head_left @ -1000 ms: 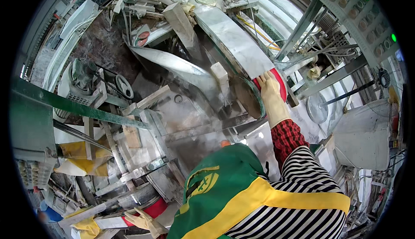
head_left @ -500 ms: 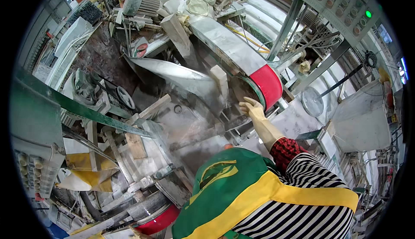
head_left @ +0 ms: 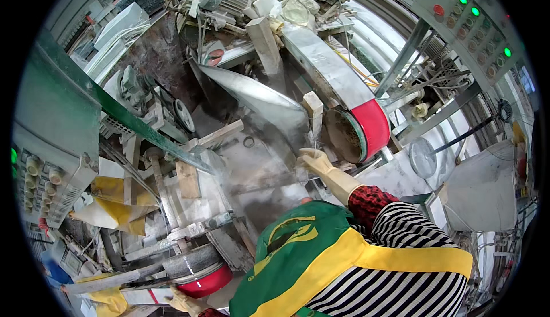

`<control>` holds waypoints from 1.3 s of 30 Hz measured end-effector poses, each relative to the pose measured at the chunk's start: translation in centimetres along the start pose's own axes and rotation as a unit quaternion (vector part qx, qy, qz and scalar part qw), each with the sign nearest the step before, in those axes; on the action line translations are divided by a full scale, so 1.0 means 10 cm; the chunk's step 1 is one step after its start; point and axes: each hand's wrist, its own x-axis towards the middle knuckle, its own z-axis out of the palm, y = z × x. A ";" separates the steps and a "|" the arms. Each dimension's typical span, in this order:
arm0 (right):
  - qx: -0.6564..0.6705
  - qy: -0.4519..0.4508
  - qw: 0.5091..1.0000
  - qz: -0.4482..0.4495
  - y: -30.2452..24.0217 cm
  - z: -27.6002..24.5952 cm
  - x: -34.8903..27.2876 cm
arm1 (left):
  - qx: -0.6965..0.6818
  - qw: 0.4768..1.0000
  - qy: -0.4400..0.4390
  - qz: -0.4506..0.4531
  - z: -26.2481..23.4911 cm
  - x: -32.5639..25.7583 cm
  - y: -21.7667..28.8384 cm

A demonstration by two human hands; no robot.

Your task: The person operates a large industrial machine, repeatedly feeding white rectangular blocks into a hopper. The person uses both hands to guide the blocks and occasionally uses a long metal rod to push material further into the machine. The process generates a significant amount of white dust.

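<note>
Band of red (head_left: 372,123) now free of the right hand (head_left: 318,163), loose and empty — left hand (head_left: 183,301) well apart, grip unclear.

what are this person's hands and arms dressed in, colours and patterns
The right hand wears a plain cream glove with a long cuff. Above it is a red-and-black checked sleeve, then a black-and-white striped sleeve. The left hand wears a similar cream glove; only a scrap of reddish sleeve shows there.
</note>
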 end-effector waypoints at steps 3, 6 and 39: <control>-0.060 -0.112 0.992 -0.008 0.18 0.47 0.06 | 0.059 0.996 -0.062 0.037 -0.54 -0.14 -0.60; -0.001 -0.182 0.983 0.025 0.33 0.68 -0.07 | 0.045 0.995 0.056 -0.067 0.06 -0.97 0.36; -0.030 0.490 0.843 -0.220 -0.93 -1.68 0.57 | 0.087 0.762 -0.640 0.034 2.55 -1.80 2.48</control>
